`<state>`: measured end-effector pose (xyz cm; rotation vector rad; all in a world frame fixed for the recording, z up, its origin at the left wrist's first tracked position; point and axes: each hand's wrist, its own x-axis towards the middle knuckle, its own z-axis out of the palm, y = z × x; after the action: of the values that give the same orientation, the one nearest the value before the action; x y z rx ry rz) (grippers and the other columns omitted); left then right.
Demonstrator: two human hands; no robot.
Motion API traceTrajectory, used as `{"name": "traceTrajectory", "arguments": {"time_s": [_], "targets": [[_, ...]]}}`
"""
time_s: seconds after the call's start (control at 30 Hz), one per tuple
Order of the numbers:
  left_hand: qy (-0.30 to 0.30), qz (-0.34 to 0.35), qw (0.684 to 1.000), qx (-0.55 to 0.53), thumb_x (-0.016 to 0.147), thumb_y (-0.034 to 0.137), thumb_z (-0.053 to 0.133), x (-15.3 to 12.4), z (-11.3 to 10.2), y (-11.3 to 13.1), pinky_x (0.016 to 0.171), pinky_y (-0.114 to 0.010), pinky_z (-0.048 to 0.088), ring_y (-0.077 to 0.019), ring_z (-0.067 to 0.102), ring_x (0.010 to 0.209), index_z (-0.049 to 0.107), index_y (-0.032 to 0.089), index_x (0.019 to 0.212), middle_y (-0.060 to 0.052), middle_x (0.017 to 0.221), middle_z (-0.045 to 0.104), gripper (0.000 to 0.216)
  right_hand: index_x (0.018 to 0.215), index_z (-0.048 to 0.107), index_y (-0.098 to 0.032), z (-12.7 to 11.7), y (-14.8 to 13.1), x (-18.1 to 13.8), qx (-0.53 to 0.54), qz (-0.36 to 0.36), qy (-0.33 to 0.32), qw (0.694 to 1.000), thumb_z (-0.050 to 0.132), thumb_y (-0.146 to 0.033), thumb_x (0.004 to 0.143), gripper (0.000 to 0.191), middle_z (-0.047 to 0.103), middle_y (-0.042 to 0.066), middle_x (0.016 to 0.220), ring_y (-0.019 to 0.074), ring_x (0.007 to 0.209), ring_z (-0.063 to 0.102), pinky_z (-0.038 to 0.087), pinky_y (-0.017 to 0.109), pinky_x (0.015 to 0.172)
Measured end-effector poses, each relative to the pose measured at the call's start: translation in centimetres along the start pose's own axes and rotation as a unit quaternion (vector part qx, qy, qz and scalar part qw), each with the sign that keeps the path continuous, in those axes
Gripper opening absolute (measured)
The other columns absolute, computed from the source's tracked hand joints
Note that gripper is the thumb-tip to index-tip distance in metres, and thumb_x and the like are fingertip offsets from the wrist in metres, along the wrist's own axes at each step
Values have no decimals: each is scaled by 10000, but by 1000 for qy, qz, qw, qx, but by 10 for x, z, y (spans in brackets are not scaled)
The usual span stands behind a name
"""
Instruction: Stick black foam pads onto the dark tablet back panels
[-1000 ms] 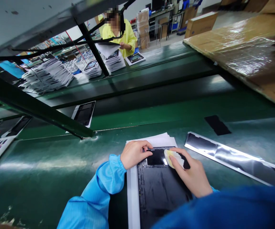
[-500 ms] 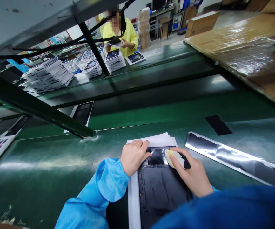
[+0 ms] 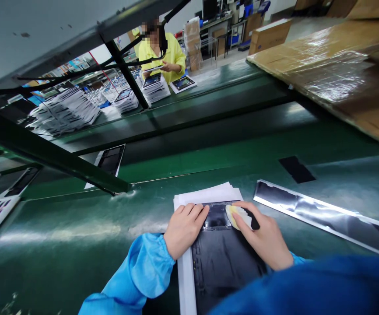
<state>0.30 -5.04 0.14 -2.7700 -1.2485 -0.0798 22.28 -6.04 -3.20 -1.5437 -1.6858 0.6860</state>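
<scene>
A dark flat panel (image 3: 224, 258) lies on a white sheet (image 3: 205, 194) on the green bench in front of me. My left hand (image 3: 184, 227) rests on the panel's upper left corner with its fingers together and flat, holding it down. My right hand (image 3: 264, 238) grips a small pale yellow-white pad (image 3: 237, 215) and presses it on the panel's top edge, next to a glossy black patch (image 3: 216, 216).
A long shiny black strip (image 3: 317, 215) lies to the right, with a small black rectangle (image 3: 296, 169) behind it. More panels (image 3: 109, 159) ride the belt at left. A person in yellow (image 3: 161, 52) stands across, by stacks of sheets (image 3: 68, 109). Wrapped cardboard (image 3: 337, 65) overhangs at right.
My left hand has slid down and back from the panel's top edge to its left corner. My right hand and pad barely moved. The person across has lowered a sheet.
</scene>
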Motion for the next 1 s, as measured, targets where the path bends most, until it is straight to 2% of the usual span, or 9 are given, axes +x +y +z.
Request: {"name": "traceTrajectory", "arguments": {"time_s": [0.13,0.23,0.37,0.43,0.63,0.8,0.93,1.0], "targets": [[15,35,999,-13,901,96,471,-10,-1,-3,827,-330,467,-222,596,1061,575,240,1227,-59,1202,654,371,1042,573,-254,-9,-3,2,-31,10,-4,999,439,-446,881,284,695,-46,672,139,270,413,390,287,416],[22,77,995,-54,878,60,467,-20,-2,-8,905,-320,454,-197,564,1145,595,310,1190,10,1278,627,421,1037,587,-234,0,-14,5,-59,-5,-16,998,409,-432,901,299,635,-52,557,170,328,496,384,275,444],[14,77,995,-63,849,30,472,-25,-1,-10,911,-337,468,-201,575,1141,588,302,1213,21,1274,635,469,1007,622,-275,21,-30,11,-47,-45,-56,996,443,-386,899,236,721,-35,725,188,583,674,442,247,561],[8,77,995,-64,848,27,461,-26,2,-10,922,-345,473,-202,576,1146,576,302,1234,22,1279,632,488,1011,629,-281,22,-30,14,-48,-50,-60,996,442,-372,898,237,732,-31,758,195,655,695,447,242,593],[6,72,995,-73,851,30,424,-27,10,-9,929,-361,498,-202,574,1161,528,334,1287,23,1303,615,541,1009,636,-231,-6,-11,11,-65,4,-9,998,417,-424,884,318,608,-35,513,208,462,596,358,258,487],[10,84,995,-45,861,30,414,-22,3,-6,869,-353,521,-212,618,1062,564,261,1237,-41,1203,667,466,950,665,-277,-2,-15,2,-8,5,-27,1000,494,-414,847,242,672,-25,631,205,575,648,406,260,557],[15,80,996,-37,884,41,399,-14,-2,-1,829,-340,528,-209,628,1014,574,244,1212,-53,1145,678,424,926,669,-271,-16,-10,0,60,59,19,996,561,-425,789,233,581,-62,509,174,442,542,392,266,499],[20,72,997,-24,908,78,396,-5,-2,9,771,-346,532,-217,642,942,578,250,1210,-66,1090,683,392,926,658,-255,-24,-4,0,111,94,59,988,581,-443,768,258,643,-35,641,168,526,574,440,270,531]]}}
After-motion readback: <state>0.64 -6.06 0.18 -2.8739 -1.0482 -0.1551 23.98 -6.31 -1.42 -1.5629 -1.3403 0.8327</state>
